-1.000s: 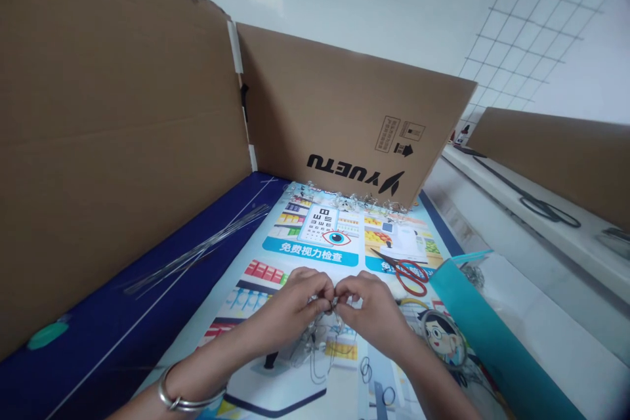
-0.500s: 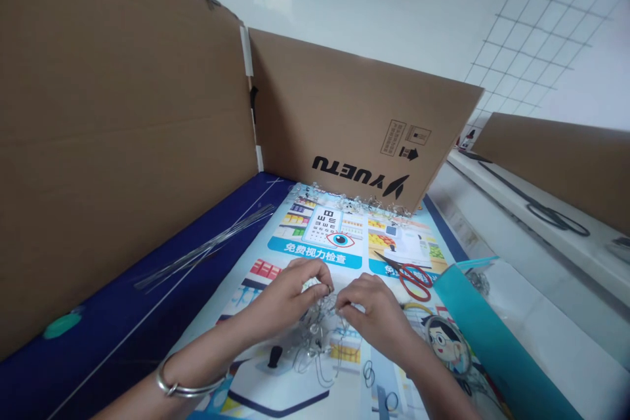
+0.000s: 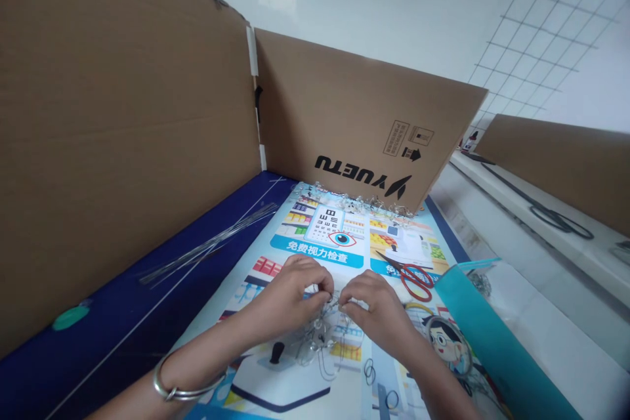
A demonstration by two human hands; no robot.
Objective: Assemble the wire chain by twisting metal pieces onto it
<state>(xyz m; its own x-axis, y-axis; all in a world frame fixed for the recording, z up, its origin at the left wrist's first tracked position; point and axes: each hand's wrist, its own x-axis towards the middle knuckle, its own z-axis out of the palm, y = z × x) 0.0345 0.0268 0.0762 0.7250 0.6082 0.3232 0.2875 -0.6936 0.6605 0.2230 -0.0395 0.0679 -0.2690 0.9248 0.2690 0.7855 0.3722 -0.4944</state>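
Down over a bright poster [image 3: 357, 400] on the blue desk [image 3: 118, 348], two bare hands are close together, near but not touching. The left hand [image 3: 300, 290] has a narrow grip, thumb and finger pinching the top of a tangle of thin wire and clear beads [image 3: 319, 328]. The right hand [image 3: 378, 308] has its fingertips close together at the tangle's other side; it may have a thin strand, but that is too small to tell. Such tiny bits likely need two hands — one to steady, one to fiddle.

Red scissors [image 3: 401, 268] lie just past the right hand, maybe so they are easy to grab. Long wires [image 3: 211, 243] lie in a bunch at the left, perhaps so they do not get mixed in. More wire bits [image 3: 361, 203] sit along the foot of the cardboard wall [image 3: 354, 98], which may stop them falling off.

On that wall, big black letters [image 3: 361, 174] say YUETU, upside down; the print by the arrow [image 3: 412, 154] is too small to read. The poster's blue strip [image 3: 315, 251] says 免费视力检查 — a free eye check — under an eye chart [image 3: 327, 220].
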